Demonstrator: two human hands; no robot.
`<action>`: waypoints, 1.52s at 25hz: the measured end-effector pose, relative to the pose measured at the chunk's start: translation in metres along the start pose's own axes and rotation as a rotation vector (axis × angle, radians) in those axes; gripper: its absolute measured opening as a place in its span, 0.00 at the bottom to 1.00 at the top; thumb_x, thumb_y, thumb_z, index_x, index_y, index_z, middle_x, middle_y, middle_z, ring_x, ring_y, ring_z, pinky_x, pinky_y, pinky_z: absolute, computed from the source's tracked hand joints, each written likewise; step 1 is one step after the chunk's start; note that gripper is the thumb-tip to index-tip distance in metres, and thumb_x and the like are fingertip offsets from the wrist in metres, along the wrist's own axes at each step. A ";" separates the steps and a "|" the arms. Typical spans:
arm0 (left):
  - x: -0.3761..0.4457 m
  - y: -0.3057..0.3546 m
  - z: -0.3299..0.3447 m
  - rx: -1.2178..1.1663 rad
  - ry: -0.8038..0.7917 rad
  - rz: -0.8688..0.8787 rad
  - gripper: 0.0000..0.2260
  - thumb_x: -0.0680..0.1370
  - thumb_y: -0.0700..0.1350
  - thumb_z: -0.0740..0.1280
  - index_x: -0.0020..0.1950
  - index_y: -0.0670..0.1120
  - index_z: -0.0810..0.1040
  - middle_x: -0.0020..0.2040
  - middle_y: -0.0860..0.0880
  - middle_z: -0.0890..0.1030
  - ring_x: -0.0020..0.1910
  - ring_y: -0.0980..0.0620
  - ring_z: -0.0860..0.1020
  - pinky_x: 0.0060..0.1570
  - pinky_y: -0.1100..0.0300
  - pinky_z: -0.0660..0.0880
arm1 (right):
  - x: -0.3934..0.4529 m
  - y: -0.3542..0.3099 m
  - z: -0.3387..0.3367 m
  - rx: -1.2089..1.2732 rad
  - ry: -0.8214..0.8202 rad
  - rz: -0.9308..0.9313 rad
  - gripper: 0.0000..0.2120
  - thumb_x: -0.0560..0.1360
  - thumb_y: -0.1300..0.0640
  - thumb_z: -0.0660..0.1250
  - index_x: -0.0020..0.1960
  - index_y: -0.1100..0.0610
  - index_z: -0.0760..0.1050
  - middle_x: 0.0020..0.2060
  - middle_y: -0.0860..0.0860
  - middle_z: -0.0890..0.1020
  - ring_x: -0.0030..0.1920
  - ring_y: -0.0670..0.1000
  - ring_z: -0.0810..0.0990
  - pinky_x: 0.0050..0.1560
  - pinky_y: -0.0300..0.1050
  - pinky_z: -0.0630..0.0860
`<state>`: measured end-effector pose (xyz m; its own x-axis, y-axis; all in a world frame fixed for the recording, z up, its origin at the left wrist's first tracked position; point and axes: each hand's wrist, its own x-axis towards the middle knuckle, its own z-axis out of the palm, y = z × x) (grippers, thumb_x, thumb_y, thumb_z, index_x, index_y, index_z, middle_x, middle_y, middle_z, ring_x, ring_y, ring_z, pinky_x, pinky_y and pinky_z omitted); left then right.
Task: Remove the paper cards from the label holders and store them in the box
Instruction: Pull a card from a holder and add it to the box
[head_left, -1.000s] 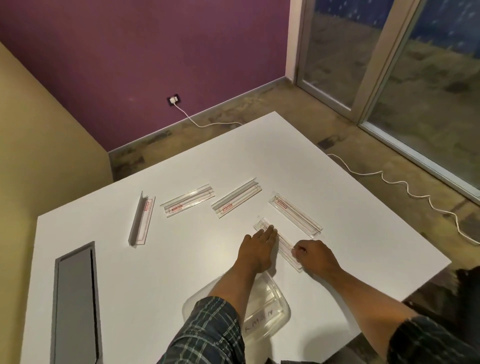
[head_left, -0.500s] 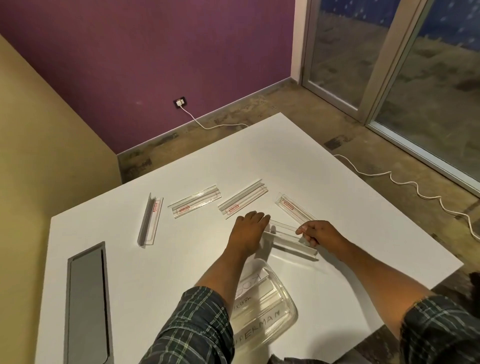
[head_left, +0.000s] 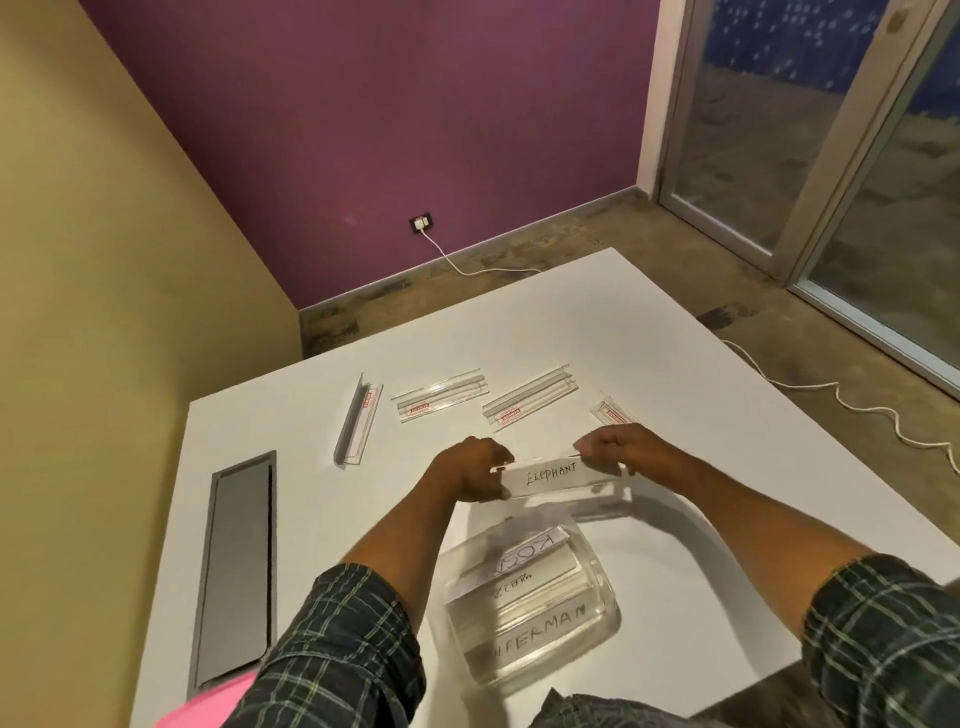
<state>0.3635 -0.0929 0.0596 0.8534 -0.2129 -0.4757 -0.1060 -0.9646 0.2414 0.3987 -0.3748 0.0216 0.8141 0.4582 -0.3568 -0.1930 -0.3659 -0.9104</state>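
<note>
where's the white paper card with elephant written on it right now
In the head view, the white paper card marked ELEPHANT is centre frame, held above the white table between the left hand and right hand, just beyond the clear plastic box.

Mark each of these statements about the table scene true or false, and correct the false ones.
1. Both hands hold up a clear plastic label holder with a white paper card reading ELEPHANT. True.
2. The clear plastic box near the table edge is empty. False: it holds several handwritten cards.
3. The left hand lies flat on the white table. False: it grips the holder's left end.
4. Four other clear holders lie beyond the hands. True.
5. The right hand pinches the holder's right end. True.
</note>
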 end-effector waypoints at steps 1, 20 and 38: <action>-0.007 -0.007 -0.001 -0.049 -0.023 -0.023 0.25 0.72 0.49 0.77 0.68 0.48 0.78 0.63 0.49 0.82 0.60 0.47 0.78 0.59 0.52 0.76 | -0.001 -0.004 0.004 -0.093 -0.051 -0.050 0.17 0.71 0.46 0.77 0.57 0.51 0.84 0.48 0.44 0.87 0.42 0.41 0.83 0.42 0.33 0.75; -0.103 -0.043 0.073 -0.007 -0.118 -0.245 0.25 0.64 0.60 0.78 0.56 0.50 0.82 0.51 0.54 0.83 0.51 0.51 0.80 0.47 0.58 0.76 | 0.007 -0.011 0.110 -1.461 -0.467 -0.556 0.20 0.73 0.40 0.70 0.54 0.55 0.77 0.48 0.54 0.83 0.49 0.57 0.81 0.44 0.49 0.75; -0.107 -0.022 0.122 0.515 0.002 -0.089 0.08 0.72 0.35 0.66 0.46 0.44 0.80 0.46 0.43 0.84 0.45 0.42 0.81 0.57 0.51 0.64 | 0.010 0.035 0.139 -1.625 -0.436 -0.502 0.10 0.76 0.58 0.67 0.55 0.61 0.79 0.53 0.59 0.84 0.53 0.62 0.81 0.50 0.53 0.76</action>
<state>0.2124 -0.0680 0.0020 0.8716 -0.1267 -0.4735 -0.2696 -0.9307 -0.2472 0.3240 -0.2708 -0.0426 0.3720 0.8353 -0.4048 0.9240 -0.3746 0.0762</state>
